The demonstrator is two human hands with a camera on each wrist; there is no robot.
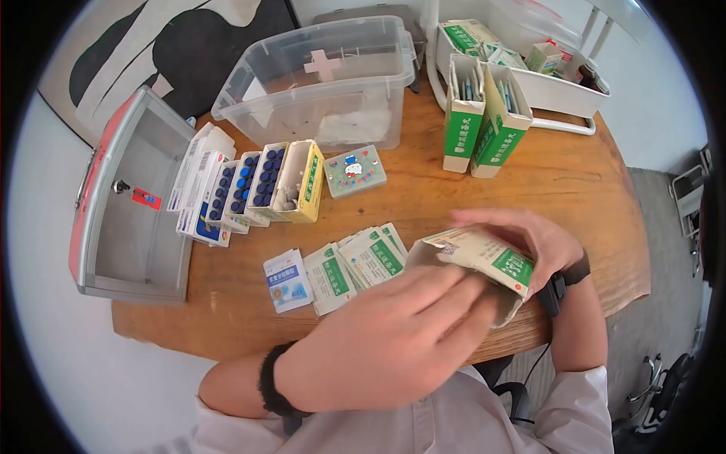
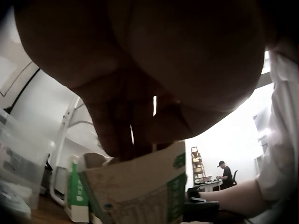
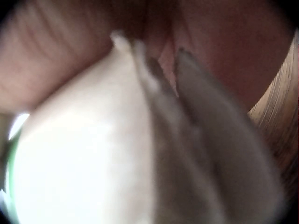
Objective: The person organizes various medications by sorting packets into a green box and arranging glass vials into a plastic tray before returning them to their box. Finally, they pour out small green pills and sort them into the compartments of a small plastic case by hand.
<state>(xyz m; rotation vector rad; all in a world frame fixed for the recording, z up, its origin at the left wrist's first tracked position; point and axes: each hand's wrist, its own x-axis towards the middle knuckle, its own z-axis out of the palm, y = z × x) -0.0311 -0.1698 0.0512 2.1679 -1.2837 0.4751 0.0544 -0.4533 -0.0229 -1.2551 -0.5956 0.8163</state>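
A green-and-white carton (image 1: 476,253), its torn end open, is tilted above the table's front edge. My right hand (image 1: 541,238) grips its far side, thumb and fingers around it. The fingers of my left hand (image 1: 386,340) reach into the carton's mouth; their tips are hidden, so anything between them cannot be seen. From the left wrist, that hand (image 2: 154,60) hangs over the carton (image 2: 135,191). The right wrist view is blurred, with pale carton flaps (image 3: 79,158) against the palm (image 3: 219,46). Flat green-and-white packets (image 1: 374,257) and a blue-and-white one (image 1: 288,281) lie beside the left hand.
Two upright green cartons (image 1: 461,125) stand behind the hands, near a filled white bin (image 1: 556,94). A clear tub (image 1: 310,113) is at the back, a patterned tin (image 1: 355,172) before it. Vial boxes (image 1: 265,185) and a clear-fronted case (image 1: 140,204) stand left.
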